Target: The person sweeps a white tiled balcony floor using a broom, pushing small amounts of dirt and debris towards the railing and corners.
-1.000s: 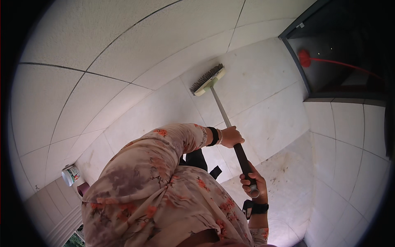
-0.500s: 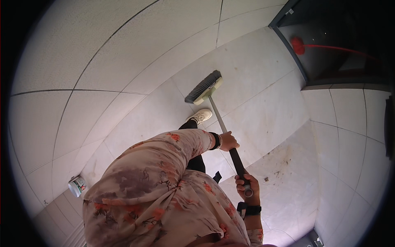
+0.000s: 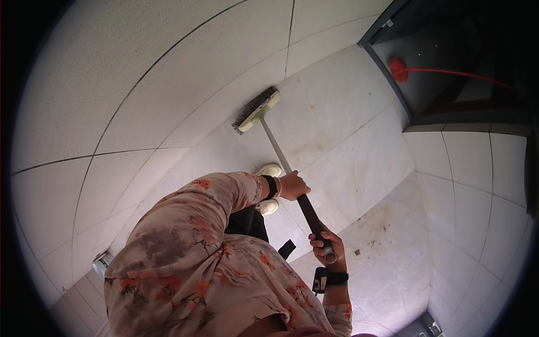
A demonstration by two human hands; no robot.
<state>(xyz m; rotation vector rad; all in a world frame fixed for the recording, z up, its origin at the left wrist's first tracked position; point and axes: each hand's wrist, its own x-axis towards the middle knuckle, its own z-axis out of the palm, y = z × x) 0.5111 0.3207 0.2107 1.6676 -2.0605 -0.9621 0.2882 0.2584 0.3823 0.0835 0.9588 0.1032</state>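
Observation:
A push broom [image 3: 274,141] slants across the view from upper left to lower right. Its pale head [image 3: 259,114] with dark grey bristles lies at the foot of the left wall, bristles turned toward that wall. My left hand [image 3: 294,186] is closed round the shaft, near the top of the black grip. Lower down, my right hand [image 3: 331,247] wraps the grip close to its round end. Both wrists wear black straps, and a small dark device sits by the right one.
Tiled walls rise at the left [image 3: 129,95] and right [image 3: 449,224]. Dark dirt specks [image 3: 382,227] dot the floor right of the handle. My pale shoes [image 3: 269,170] stand below the broom head. A dark-framed glass panel [image 3: 387,67] is at upper right, a white bucket [image 3: 102,263] at lower left.
The broom head has moved left, up to the wall's foot. Both hands have shifted left with the handle, keeping their grip. A second shoe now shows.

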